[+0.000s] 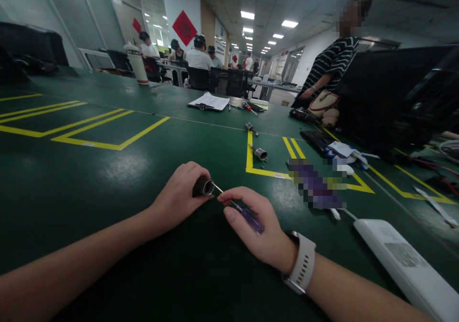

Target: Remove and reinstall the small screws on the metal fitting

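Purple screwdriver [252, 220] at rim of dark cylinder [199, 187]

Left hand [184, 190] grips cylinder low over green table [186, 143]; right hand [270, 233] pinches screwdriver. Apparent step: working the opening; next move likely calls for steady, aligned shaft.

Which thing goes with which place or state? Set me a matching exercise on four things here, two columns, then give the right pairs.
Things:
1. Purple screwdriver
2. Dark hollow part
3. Pale bottle
4. White papers

Places and states:
A. Standing upright toward the far side of the green table
B. Held in the left hand
C. Lying flat on a clipboard
D. Held in the right hand

Right pairs: 1-D, 2-B, 3-A, 4-C.
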`<state>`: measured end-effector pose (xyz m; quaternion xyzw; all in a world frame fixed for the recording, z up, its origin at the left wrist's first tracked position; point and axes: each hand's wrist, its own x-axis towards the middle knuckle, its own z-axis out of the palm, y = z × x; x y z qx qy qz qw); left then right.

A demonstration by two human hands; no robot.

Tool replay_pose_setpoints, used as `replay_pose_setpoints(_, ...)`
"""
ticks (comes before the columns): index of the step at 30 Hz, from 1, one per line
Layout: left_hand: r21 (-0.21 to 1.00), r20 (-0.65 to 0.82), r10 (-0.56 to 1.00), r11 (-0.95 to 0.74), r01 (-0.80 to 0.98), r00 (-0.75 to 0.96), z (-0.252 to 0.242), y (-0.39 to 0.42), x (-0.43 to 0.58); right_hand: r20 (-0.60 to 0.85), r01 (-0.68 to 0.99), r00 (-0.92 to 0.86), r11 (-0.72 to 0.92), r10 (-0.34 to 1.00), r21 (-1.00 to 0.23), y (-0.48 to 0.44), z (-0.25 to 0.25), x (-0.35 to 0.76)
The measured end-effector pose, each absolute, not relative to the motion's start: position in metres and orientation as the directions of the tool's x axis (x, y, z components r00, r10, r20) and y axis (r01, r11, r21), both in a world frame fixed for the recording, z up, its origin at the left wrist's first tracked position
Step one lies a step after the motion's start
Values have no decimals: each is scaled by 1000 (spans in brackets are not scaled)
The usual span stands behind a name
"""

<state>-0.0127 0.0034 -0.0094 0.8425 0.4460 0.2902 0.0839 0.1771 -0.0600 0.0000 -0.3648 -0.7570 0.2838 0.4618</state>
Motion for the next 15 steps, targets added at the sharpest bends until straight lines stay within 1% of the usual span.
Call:
replay_pose_setpoints(3, 509, 359, 859, -508, 695, 365, -9, 4, -12, 514, 247, -310, 590, 800, -769, -59, 1, 178)
replay_pose_setpoints(5, 577, 306, 886, -464, 672, 350, -9, 4, -11, 526, 222, -308, 598, 793, -771, -59, 1, 179)
replay_pose_setpoints(6, 593, 291, 889, -459, 662, 355, -9, 5, -11, 531, 212, -306, 601, 790, -771, -59, 1, 179)
replay_pose_setpoints(11, 571, 313, 843, -535, 623, 437, -11, 5, -13, 527, 213, -338, 609, 780, -764, -59, 1, 177)
replay_pose_setpoints(15, 571, 339, 830, -556, 604, 443, -14, 5, -14, 513, 255, -373, 618, 773, -744, -61, 0, 175)
